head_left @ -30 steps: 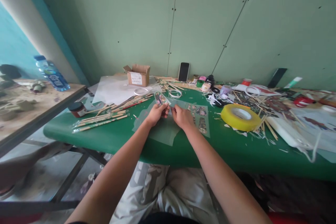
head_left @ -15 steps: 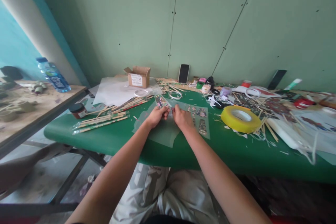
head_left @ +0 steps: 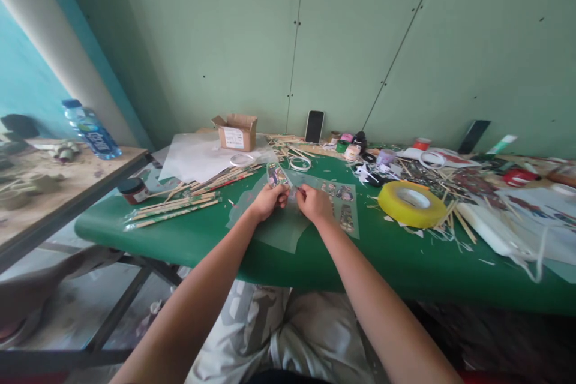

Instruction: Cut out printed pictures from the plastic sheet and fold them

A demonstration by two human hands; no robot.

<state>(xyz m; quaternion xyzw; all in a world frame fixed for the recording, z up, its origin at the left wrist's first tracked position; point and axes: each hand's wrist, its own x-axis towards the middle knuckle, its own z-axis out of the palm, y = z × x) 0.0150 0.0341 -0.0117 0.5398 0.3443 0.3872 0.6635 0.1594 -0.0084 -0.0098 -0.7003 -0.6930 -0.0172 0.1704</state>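
Note:
My left hand (head_left: 270, 201) is closed on a small clear piece with a colourful print (head_left: 277, 175), which sticks up beyond the fingers. Close beside it on the right, my right hand (head_left: 314, 203) is pinched; what its fingertips hold, if anything, is too small to make out. Under both hands lie translucent sheets (head_left: 281, 234) on the green table (head_left: 202, 243). A clear sheet with several printed figures (head_left: 346, 218) lies partly beneath my right hand.
Wrapped wooden sticks (head_left: 175, 210) and a dark-lidded jar (head_left: 134, 190) are on the left. Behind stand an open cardboard box (head_left: 237, 132) and a phone (head_left: 314, 126). A yellow tape roll (head_left: 411, 204) and mixed clutter lie right. A bottle (head_left: 92, 130) rests on a side table.
The printed piece in my left hand has tilted more upright and shows more of its face. My right hand has shifted very slightly.

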